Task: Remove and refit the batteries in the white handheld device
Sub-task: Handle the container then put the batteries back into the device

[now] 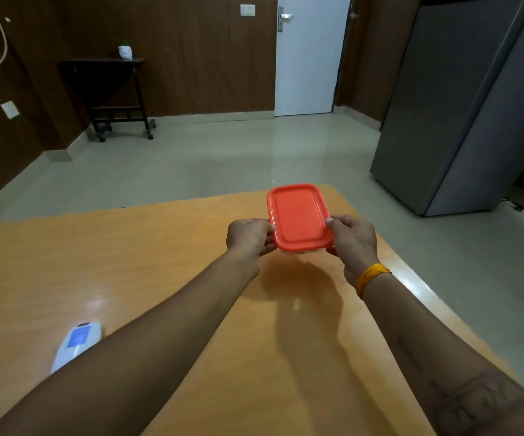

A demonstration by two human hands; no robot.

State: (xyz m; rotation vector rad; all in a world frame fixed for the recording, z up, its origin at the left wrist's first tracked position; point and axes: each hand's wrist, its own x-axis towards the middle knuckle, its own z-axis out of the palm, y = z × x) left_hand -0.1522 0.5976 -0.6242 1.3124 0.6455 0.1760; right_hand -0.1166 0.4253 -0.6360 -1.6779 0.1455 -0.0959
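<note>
A small box with an orange lid (298,217) is held up above the far right part of the wooden table (166,262). My left hand (249,236) grips its left edge and my right hand (353,240) grips its right edge. The box's body under the lid is almost fully hidden. The white handheld device (77,343), with a blue screen, lies flat on the table at the near left, partly covered by my left forearm. No batteries are visible.
The table's far edge and right edge run close to the box. Beyond lie a grey tiled floor, a grey refrigerator (462,105) at the right, a white door (309,55) and a dark side table (110,92) with a small potted plant.
</note>
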